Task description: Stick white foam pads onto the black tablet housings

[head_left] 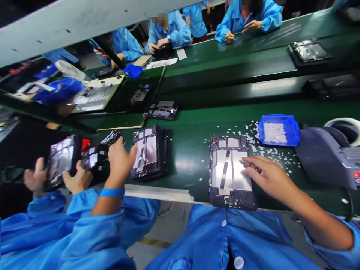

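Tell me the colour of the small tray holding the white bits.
Bright blue; the tray shows in the head view.

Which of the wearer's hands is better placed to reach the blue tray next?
Probably the right hand: it is at the lone device, close to the blue tray. The left hand is farther away, beside the stacked devices.

The tape dispenser (323,157) is cut off by the right edge. The lower devices in the stack (146,152) are mostly hidden by the topmost one. A co-worker's hands (77,179) are blurred. One edge of the flat device (231,172) is partly covered by the right hand (270,174) (whether anything is pinched there cannot be told).
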`<state>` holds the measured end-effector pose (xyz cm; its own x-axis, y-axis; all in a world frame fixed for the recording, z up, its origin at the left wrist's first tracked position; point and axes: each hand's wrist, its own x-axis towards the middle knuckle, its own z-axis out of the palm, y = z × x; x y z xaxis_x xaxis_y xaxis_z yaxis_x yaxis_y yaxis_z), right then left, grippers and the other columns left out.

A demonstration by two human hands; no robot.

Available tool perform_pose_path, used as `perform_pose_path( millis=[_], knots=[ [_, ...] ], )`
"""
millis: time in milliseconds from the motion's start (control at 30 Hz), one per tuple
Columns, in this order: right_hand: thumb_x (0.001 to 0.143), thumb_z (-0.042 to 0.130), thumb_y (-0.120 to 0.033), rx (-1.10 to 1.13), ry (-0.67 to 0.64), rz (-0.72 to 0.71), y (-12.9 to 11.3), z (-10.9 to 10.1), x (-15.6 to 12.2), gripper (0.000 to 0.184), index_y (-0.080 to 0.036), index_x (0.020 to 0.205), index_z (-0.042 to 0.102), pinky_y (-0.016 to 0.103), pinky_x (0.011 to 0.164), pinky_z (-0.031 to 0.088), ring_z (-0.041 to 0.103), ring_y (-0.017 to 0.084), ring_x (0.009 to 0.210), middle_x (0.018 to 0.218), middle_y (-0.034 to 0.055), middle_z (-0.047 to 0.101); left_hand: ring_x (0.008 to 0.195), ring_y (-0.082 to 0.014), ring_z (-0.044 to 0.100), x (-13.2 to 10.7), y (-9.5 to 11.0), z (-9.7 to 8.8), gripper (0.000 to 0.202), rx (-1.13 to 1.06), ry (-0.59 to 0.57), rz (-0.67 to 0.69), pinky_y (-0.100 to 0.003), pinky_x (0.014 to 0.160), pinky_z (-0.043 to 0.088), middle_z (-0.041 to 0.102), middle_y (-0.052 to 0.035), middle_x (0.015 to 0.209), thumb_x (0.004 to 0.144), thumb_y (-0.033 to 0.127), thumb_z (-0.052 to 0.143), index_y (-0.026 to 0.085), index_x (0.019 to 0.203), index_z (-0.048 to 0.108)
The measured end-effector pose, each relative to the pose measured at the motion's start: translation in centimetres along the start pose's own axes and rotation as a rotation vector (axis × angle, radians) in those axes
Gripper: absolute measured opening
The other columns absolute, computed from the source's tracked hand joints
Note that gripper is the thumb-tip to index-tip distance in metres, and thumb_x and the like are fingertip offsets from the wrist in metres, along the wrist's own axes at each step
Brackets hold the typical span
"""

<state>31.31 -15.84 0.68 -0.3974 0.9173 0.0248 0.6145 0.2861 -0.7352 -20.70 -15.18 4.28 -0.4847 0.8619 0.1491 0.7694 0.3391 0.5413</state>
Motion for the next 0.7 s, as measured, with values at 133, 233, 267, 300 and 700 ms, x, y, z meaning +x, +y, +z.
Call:
perform_pose_path(
  millis=[133,233,267,300,700],
  knots=[
    [0.102,0.055,-0.035,-0.022,0.035,-0.041,-1.5,0.0,2.3,0.036,-0.017,0.125,0.076,0.032,0.080,0.054,0.068,0.018,0.087,0.102,0.0068,0.072,0.102,-0.0247,0.065,-3.8,9.7,5.3,0.031,0.111,-0.214,0.711,-0.039,0.096,0.051,0.072,-0.0091,0.110,0.102,0.028,0.054,0.023,0.126,0.072],
    [0.101,0.054,-0.034,-0.008,0.045,-0.086,-2.4,0.4,3.8,0.037,-0.015,0.124,0.076,0.032,0.079,0.053,0.068,0.018,0.086,0.100,0.0070,0.072,0.102,-0.0257,0.063,-4.6,15.7,11.7,0.046,0.207,-0.329,0.937,-0.038,0.088,0.051,0.068,-0.0118,0.117,0.102,0.013,0.045,0.026,0.137,0.070],
    [0.102,0.054,-0.034,-0.006,0.048,-0.097,-2.5,0.6,4.0,0.037,-0.015,0.124,0.076,0.032,0.079,0.053,0.068,0.018,0.087,0.101,0.0072,0.073,0.103,-0.0261,0.063,-4.3,16.9,13.4,0.053,0.231,-0.366,0.987,-0.038,0.087,0.051,0.066,-0.0123,0.123,0.099,0.007,0.042,0.028,0.140,0.069],
    [0.102,0.054,-0.034,-0.006,0.052,-0.103,-2.5,0.7,4.1,0.037,-0.015,0.123,0.076,0.032,0.080,0.053,0.068,0.018,0.088,0.102,0.0075,0.073,0.106,-0.0258,0.063,-3.8,17.7,14.9,0.058,0.243,-0.414,1.032,-0.036,0.086,0.050,0.064,-0.0111,0.128,0.098,0.004,0.041,0.032,0.141,0.068],
    [0.098,0.058,-0.021,0.163,-0.002,0.021,-2.4,1.7,10.8,0.032,-0.019,0.123,0.078,0.030,0.084,0.050,0.070,0.019,0.094,0.107,0.0062,0.077,0.105,-0.0230,0.061,-2.4,15.6,16.8,0.025,0.085,-0.248,1.189,-0.035,0.088,0.049,0.068,-0.0075,0.128,0.102,0.018,0.053,0.023,0.099,0.077]
  ],
)
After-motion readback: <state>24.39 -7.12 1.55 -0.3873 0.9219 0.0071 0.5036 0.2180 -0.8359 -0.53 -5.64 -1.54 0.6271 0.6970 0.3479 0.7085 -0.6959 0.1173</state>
